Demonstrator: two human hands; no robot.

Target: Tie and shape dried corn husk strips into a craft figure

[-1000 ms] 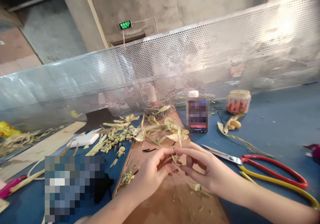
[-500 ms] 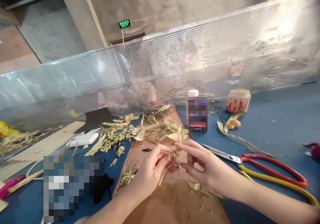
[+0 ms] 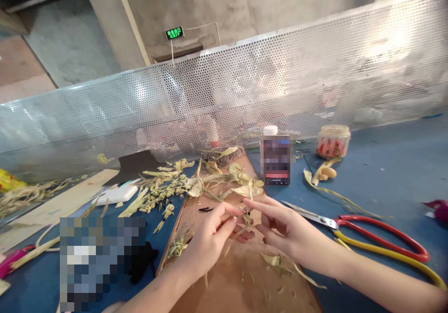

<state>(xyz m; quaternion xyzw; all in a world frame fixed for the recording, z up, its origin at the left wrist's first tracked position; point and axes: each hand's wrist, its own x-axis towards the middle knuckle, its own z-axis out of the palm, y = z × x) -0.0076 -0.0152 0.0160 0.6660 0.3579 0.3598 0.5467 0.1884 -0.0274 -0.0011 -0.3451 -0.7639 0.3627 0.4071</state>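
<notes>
Between the fingertips of my left hand point(image 3: 215, 233) is a small knotted piece of dried husk point(image 3: 247, 219), pinched by thumb and index finger. My right hand point(image 3: 290, 231) meets the same piece from the other side, its index fingertip at the top and the other fingers curled. How firmly the right fingers grip is partly hidden. Narrow husk ends hang beneath the left hand. Both hands are above a brown board point(image 3: 224, 294) strewn with husk scraps. Larger dried husks point(image 3: 238, 177) lie just beyond the fingers.
Red-and-yellow-handled scissors point(image 3: 336, 224) lie open at the right, near my forearm. Behind stand a phone point(image 3: 276, 159), a white-capped bottle point(image 3: 270, 130) and a jar point(image 3: 333, 141). A husk bundle point(image 3: 164, 189) lies left. A perforated metal screen point(image 3: 224, 84) borders the blue table point(image 3: 392, 163).
My right thumb and fingers have drawn slightly back from the husk piece, and the piece has turned a little. My left hand has barely moved. The scissors and other objects stay put.
</notes>
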